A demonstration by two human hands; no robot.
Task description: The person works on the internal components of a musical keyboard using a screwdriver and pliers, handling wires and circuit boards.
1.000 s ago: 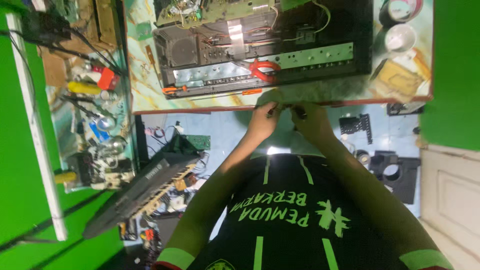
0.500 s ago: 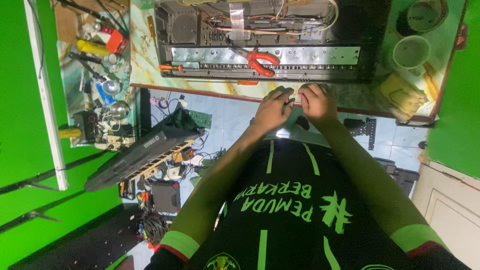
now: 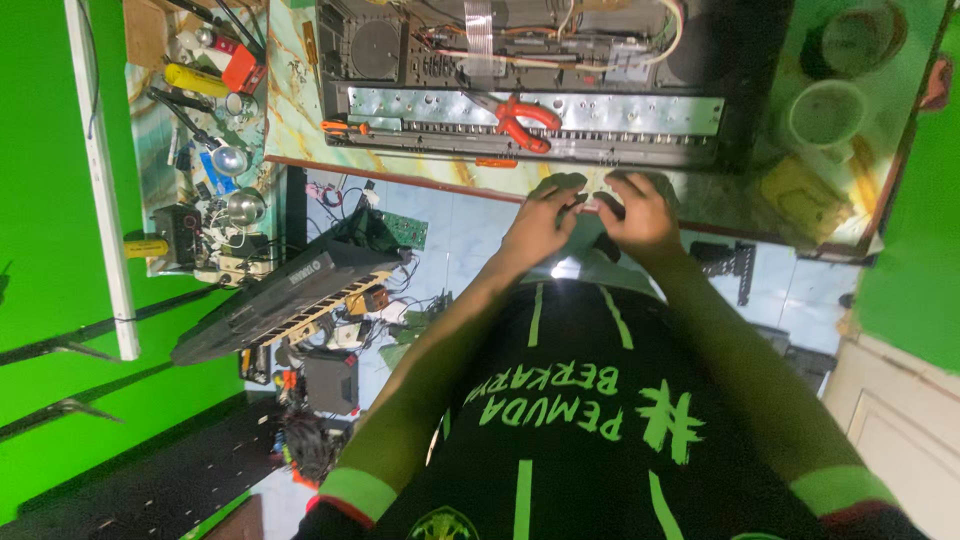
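My left hand (image 3: pixel 540 222) and my right hand (image 3: pixel 636 212) meet at the front edge of the marbled table (image 3: pixel 300 120). Their fingers pinch a small pale part (image 3: pixel 592 206) between them; what it is cannot be made out. Just beyond the hands lies an opened black keyboard chassis (image 3: pixel 530 90) with a metal strip, ribbon cable and wires showing. Red-handled pliers (image 3: pixel 522 120) rest on the strip. An orange-handled screwdriver (image 3: pixel 340 127) lies at the chassis's left end. My black shirt with green print fills the lower part of the view.
Two round cups (image 3: pixel 826 110) and a yellow object (image 3: pixel 800 190) sit at the table's right. A side shelf with several tools (image 3: pixel 205 90) stands on the left. Another dark keyboard (image 3: pixel 290 295) leans over cluttered floor parts. Green walls flank both sides.
The view has dropped and shifted, so the table sits higher in frame. Both hands stay together at the table edge, still working the small part.
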